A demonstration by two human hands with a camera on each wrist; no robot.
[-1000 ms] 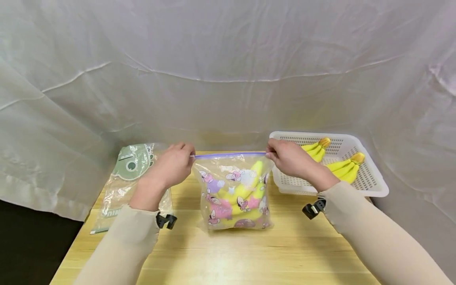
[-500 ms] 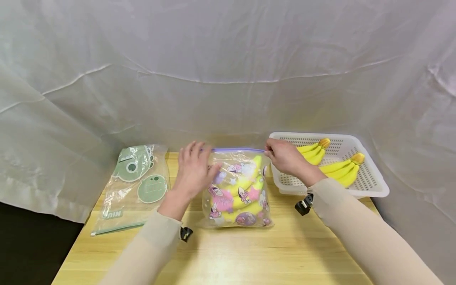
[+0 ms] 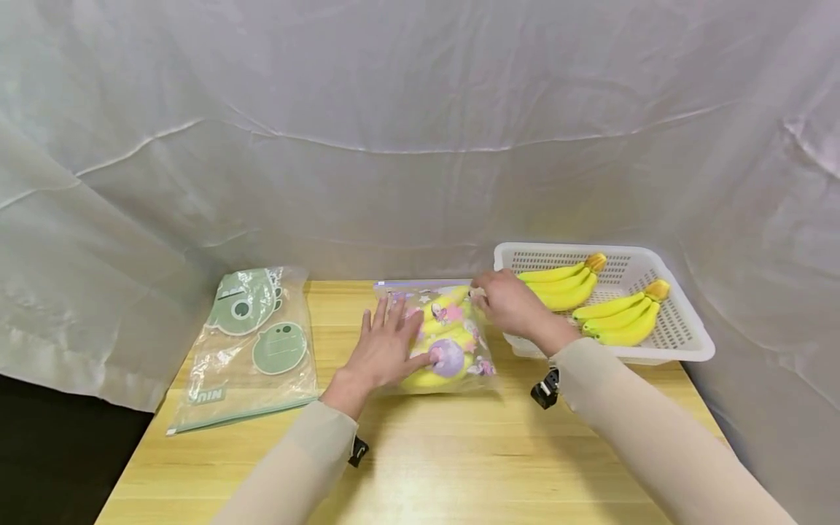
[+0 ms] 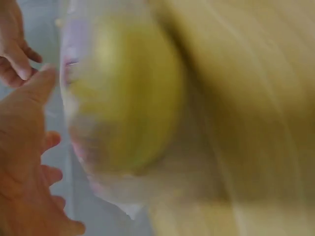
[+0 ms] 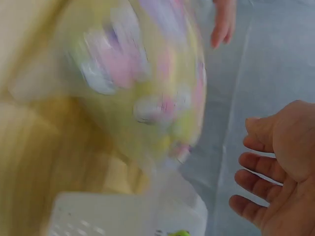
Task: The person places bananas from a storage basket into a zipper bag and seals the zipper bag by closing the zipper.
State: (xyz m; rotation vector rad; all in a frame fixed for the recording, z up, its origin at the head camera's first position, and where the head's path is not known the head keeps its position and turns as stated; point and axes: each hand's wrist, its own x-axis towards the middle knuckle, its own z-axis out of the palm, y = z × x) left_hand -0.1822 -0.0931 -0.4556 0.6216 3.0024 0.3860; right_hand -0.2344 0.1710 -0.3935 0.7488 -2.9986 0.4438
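Observation:
A clear zip bag [image 3: 448, 359] with pink and purple prints and a pale purple zip edge lies on the table, with yellow bananas [image 3: 453, 297] inside it. My left hand [image 3: 380, 348] is spread over the bag's left part, its fingers straight. By the upper right corner of the bag is my right hand [image 3: 515, 302]. The right wrist view shows the right hand [image 5: 280, 172] apart from the bag [image 5: 162, 103], fingers loosely bent and nothing between them. In the left wrist view the bag [image 4: 128, 98] is blurred beside the left hand [image 4: 24, 162].
At the right stands a white perforated basket [image 3: 695, 324] with two bunches of bananas, one bunch [image 3: 564, 286] at the back left and another [image 3: 623, 317] nearer the front. A flat clear bag [image 3: 230, 364] with green prints lies at the left. Pale curtains [image 3: 407, 197] hang behind the wooden table [image 3: 459, 467].
The bag has gone from standing upright to lying back on the table. My left hand left its corner and moved right over the bag. My right hand let go of the other corner.

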